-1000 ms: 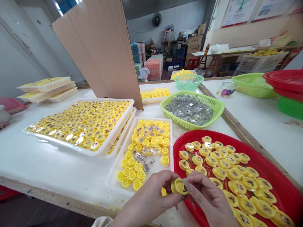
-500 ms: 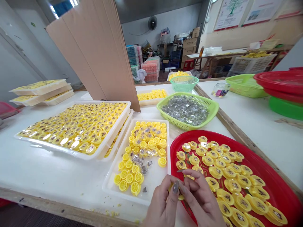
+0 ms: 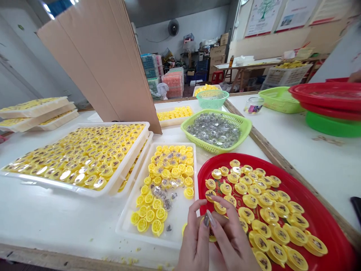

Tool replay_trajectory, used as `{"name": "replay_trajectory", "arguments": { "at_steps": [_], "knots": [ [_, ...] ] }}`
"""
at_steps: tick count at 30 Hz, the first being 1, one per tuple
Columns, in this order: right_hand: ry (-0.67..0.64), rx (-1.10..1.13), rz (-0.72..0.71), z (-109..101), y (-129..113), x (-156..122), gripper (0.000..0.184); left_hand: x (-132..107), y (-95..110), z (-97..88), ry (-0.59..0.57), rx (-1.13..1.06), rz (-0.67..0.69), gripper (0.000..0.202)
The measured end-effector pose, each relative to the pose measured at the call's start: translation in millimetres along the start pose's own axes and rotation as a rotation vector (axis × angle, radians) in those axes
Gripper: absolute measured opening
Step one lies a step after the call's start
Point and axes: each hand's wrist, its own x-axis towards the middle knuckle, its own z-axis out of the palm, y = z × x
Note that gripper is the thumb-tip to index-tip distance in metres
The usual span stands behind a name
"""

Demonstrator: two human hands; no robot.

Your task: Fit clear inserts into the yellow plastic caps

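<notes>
Two hands, left (image 3: 194, 244) and right (image 3: 232, 241), grip a yellow cap (image 3: 211, 238), its axis hidden

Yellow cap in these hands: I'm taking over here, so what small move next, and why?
Probably set the yellow plastic cap between the left hand and right hand onto the red plastic tray: it lies beside them, holding similar caps.

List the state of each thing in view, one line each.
Left hand: pinching a yellow cap together with the right hand.
Right hand: fingers on the same cap.
Red tray: holding rows of yellow caps, with its right part bare.
White tray: holding yellow caps and a few loose clear domes.
Large white tray: full of yellow caps.
Green basket: filled with clear domes.
</notes>
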Motion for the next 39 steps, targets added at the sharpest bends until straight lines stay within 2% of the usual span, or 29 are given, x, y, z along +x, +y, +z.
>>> {"name": "replay_trajectory", "arguments": {
  "at_steps": [3, 6, 9, 11, 13, 15, 17, 19, 22, 25, 30, 32, 35, 37, 39],
  "knots": [
    [-0.035, 0.009, -0.022, -3.7, 10.4, -2.9, 0.038, -2.9, -5.4, 2.7, 0.0, 0.022, -0.042, 0.054],
    [-0.021, -0.051, -0.062, -11.1, 16.7, -4.7, 0.036, -0.9, -13.2, 4.5, -0.049, 0.04, -0.027, 0.058],
    [0.014, -0.247, -0.101, -34.6, 13.9, 3.9, 0.029, 6.1, -14.8, -1.8, -0.137, 0.138, 0.02, 0.06],
    [0.101, -0.569, -0.216, -61.0, 8.7, 18.5, 0.023, 11.6, -8.5, -14.0, -0.132, 0.204, 0.045, 0.056],
    [0.228, -1.062, -0.42, -89.8, 5.0, 38.8, 0.025, 16.1, 3.6, -32.5, -0.024, 0.283, 0.059, 0.046],
    [0.246, -1.185, -0.492, -112.7, 6.5, 60.8, 0.035, 18.4, 18.2, -54.4, 0.043, 0.458, 0.053, 0.033],
    [0.187, -1.245, -0.537, -124.9, 13.5, 79.0, 0.041, 17.5, 30.6, -75.4, -0.042, 0.682, 0.038, 0.023],
    [0.134, -1.29, -0.568, -127.6, 23.4, 90.4, 0.044, 14.4, 37.5, -91.0, -0.172, 0.862, 0.039, 0.026],
    [0.118, -1.341, -0.596, -124.9, 36.2, 95.7, 0.045, 11.5, 37.5, -100.8, -0.289, 0.993, -0.009, 0.035],
    [0.105, -1.372, -0.634, -123.6, 42.0, 95.8, 0.046, 17.5, 31.4, -98.3, -0.37, 1.043, -0.026, 0.037],
    [0.121, -1.375, -0.73, -126.8, 46.3, 99.1, 0.046, 35.4, 21.8, -89.9, -0.511, 1.148, 0.039, 0.032],
    [0.142, -1.37, -0.77, -129.9, 46.6, 100.4, 0.043, 38.2, 19.4, -89.1, -0.527, 1.159, 0.057, 0.028],
    [0.158, -1.37, -0.834, -130.9, 38.7, 100.8, 0.038, 36.9, 18.2, -91.1, -0.494, 1.158, 0.079, 0.026],
    [0.167, -1.367, -0.87, -121.9, 26.9, 100.2, 0.034, 33.7, 20.0, -94.2, -0.452, 1.138, 0.088, 0.027],
    [0.147, -1.359, -0.893, -100.1, 13.3, 99.2, 0.029, 29.1, 24.0, -98.4, -0.397, 1.081, 0.084, 0.027]
  ]
}}
